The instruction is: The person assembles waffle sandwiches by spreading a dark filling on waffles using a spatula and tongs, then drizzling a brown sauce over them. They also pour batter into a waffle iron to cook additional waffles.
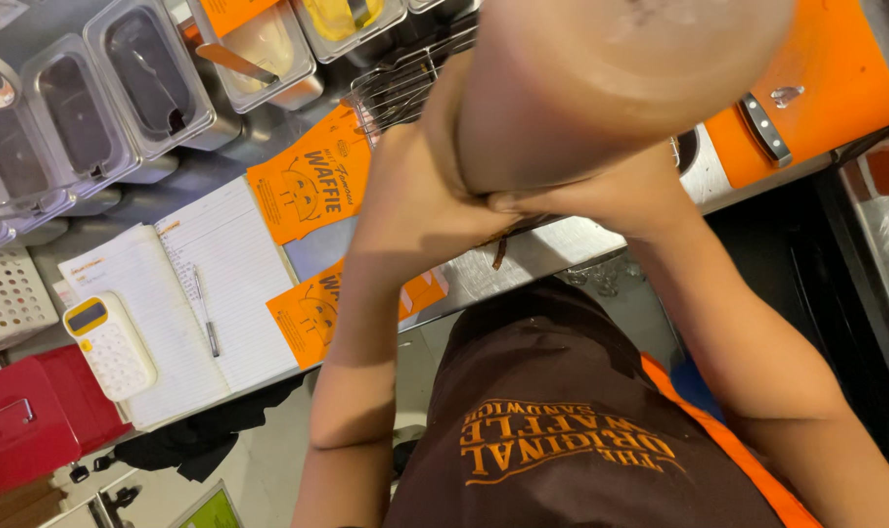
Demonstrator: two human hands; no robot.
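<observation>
Nearest the camera, both hands are raised close to the lens and wrapped around a brown cup (601,88), a big blurred cylinder filling the upper middle of the view. The left hand (415,196) curls around the cup's left side with the fingers closed against its wall; the right hand (611,196) closes on its lower right side, and the two hands meet under the cup, fingertips touching. The cup sits just above and between the hands, held in front of the head. Its long axis runs from the hands at lower left up toward the upper right, with the wide blurred end at the top of the view; which end is the mouth cannot be told. Below the arms shows a brown apron (562,430) with orange trim. Beyond that lies the steel counter (552,254). On its left part rest an open lined notebook (220,284) with a pen (205,313) across it, a white and yellow calculator (112,342) and orange paper sleeves (312,186). A red box (29,420) sits at the near left. Farther off, at the top left, stand steel containers (151,78), with a wire rack (405,88) beside them and an orange board (826,88) at the far right.
</observation>
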